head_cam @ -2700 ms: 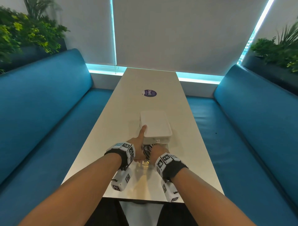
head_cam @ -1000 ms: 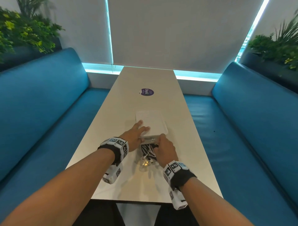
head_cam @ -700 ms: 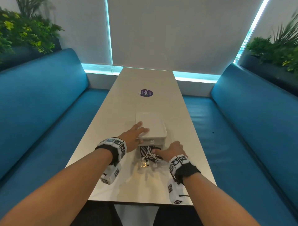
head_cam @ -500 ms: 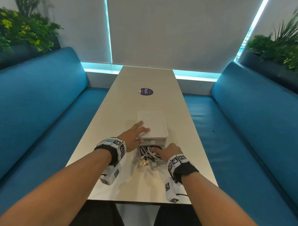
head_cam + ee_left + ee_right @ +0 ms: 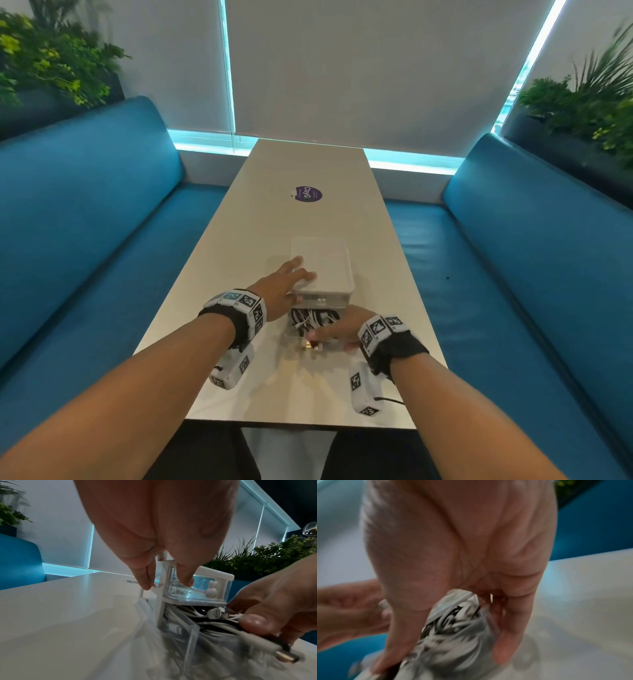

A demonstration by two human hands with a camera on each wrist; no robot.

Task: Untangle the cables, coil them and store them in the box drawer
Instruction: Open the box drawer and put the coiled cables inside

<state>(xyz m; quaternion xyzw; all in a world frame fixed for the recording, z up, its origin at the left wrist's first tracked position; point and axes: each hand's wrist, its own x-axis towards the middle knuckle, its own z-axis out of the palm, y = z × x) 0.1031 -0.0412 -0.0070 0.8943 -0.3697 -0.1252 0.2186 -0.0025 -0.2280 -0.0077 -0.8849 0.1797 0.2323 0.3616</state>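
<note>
A small white box [image 5: 323,260] with two drawers stands on the table. Its lower clear drawer [image 5: 192,639] is pulled out toward me. Coiled black and white cables [image 5: 310,318] fill that drawer, and a USB plug [image 5: 284,657] sticks out at its front. My left hand [image 5: 289,279] lies flat on the box's near left corner with fingers straight. My right hand [image 5: 332,335] grips the drawer's front end: thumb [image 5: 254,624] on top of the cables, fingers down the right side. The right wrist view is blurred and shows the cables [image 5: 453,628] between thumb and fingers.
The long white table [image 5: 308,164] runs away from me with a purple round sticker [image 5: 308,194] past the box. Blue benches [image 5: 85,240] line both sides, with plants behind them. The upper drawer has a rabbit-shaped knob [image 5: 211,591] and is pushed in.
My left hand left the drawer and settled flat on the box top. My right hand slid from inside the drawer, over the cables, to its front end.
</note>
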